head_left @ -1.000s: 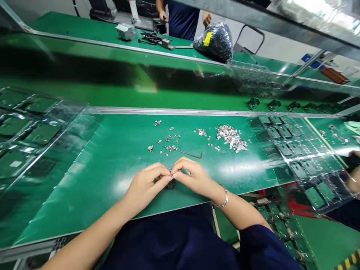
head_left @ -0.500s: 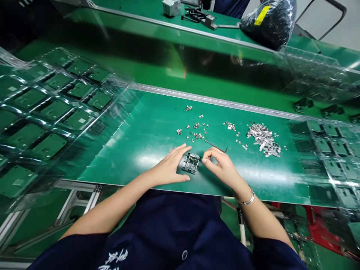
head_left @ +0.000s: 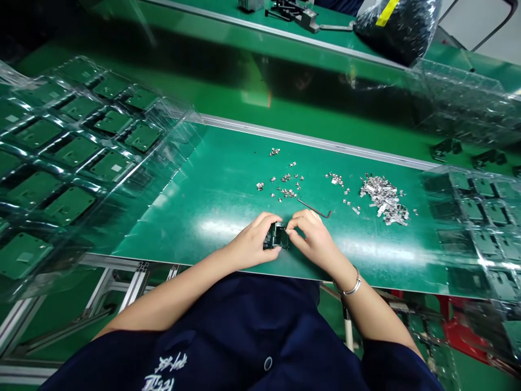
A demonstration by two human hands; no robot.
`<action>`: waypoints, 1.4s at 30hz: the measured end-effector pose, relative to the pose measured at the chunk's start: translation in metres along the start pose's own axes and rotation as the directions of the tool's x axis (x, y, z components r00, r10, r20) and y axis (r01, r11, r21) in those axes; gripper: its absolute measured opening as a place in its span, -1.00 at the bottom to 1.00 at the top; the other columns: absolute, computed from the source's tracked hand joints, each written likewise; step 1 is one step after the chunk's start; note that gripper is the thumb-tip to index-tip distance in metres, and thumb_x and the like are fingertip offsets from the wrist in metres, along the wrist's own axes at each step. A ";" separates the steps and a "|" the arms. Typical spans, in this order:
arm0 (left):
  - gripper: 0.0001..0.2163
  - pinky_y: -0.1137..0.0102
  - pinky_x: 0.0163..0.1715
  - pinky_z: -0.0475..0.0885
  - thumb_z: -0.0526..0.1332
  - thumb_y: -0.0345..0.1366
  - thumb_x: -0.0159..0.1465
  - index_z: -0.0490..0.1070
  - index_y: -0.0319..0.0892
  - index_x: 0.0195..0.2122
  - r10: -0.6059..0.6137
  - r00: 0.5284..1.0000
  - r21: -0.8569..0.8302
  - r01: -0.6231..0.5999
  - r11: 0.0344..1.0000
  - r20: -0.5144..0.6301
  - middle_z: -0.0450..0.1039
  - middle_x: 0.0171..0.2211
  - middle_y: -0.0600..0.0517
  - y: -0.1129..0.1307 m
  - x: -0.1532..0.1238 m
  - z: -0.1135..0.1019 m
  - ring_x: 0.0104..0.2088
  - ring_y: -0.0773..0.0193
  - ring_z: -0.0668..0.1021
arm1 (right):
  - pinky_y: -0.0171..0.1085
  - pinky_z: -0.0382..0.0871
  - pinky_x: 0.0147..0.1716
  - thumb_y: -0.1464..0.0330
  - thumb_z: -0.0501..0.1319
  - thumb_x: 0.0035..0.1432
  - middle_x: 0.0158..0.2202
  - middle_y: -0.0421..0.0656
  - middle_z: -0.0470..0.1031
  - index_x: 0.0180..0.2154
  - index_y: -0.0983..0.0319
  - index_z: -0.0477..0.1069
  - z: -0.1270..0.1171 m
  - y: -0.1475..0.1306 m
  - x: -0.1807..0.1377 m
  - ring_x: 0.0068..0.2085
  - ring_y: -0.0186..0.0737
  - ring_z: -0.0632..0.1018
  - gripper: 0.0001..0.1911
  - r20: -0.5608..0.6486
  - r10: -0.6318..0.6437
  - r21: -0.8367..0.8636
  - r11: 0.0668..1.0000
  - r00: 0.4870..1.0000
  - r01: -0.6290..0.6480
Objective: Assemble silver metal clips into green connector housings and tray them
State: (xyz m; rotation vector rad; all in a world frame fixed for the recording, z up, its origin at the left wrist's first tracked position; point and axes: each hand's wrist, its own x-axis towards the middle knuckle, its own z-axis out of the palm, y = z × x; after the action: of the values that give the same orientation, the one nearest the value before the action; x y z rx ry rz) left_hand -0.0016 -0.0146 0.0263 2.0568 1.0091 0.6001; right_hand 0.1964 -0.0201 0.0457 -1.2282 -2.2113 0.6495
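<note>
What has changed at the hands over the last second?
The left hand, open half a second ago, has curled around the small black plastic part; the right hand moved in to pinch its right edge. The heap of small silver metal clips, thin bent metal key and clear plastic trays lie unchanged.

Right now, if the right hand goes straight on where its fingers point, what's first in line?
The black part, which the right hand seems to be touching at its fingertips; the left hand lies just behind it.

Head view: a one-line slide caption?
Left hand and right hand pinch a small black plastic part over the green mat, before scattered silver metal clips.
</note>
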 end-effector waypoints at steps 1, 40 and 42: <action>-0.53 0.20 -0.02 0.40 0.21 -0.39 0.07 0.14 -0.15 0.03 0.008 1.000 0.020 -0.007 1.000 -0.002 0.28 -0.05 -0.10 0.001 0.000 -0.001 -0.02 0.11 0.43 | -0.15 0.25 -0.18 0.44 0.09 0.24 -0.29 -0.10 0.38 -0.31 0.23 0.34 0.000 0.000 0.000 -0.23 -0.15 0.39 -0.91 0.003 -0.008 -0.019 1.000 1.000 0.008; -0.77 -0.01 0.17 0.21 0.03 -0.31 0.29 0.32 -0.15 -0.05 -0.100 0.990 0.284 0.068 0.956 0.100 0.47 -0.07 -0.05 0.015 0.024 -0.037 -0.03 0.14 0.50 | -0.30 0.16 -0.49 0.44 0.05 0.23 -0.42 -0.16 0.45 -0.34 0.20 0.29 0.009 -0.012 0.016 -0.41 -0.22 0.45 -0.90 0.053 0.264 -0.308 0.922 0.963 -0.235; -0.60 0.10 0.11 0.31 0.09 -0.19 0.27 0.18 -0.15 0.11 -0.118 0.992 0.157 0.111 0.981 0.036 0.32 0.11 -0.11 0.011 0.017 -0.035 0.11 0.10 0.40 | -0.32 0.18 -0.48 0.45 0.07 0.22 -0.45 -0.20 0.46 -0.33 0.20 0.32 0.003 0.005 0.015 -0.44 -0.24 0.46 -0.90 0.069 0.371 -0.242 0.907 0.926 -0.345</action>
State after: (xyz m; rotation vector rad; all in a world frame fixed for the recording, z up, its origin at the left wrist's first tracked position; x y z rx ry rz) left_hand -0.0108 0.0093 0.0574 2.1191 1.1713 0.4254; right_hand 0.1911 -0.0052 0.0437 -1.7855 -2.2151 0.6310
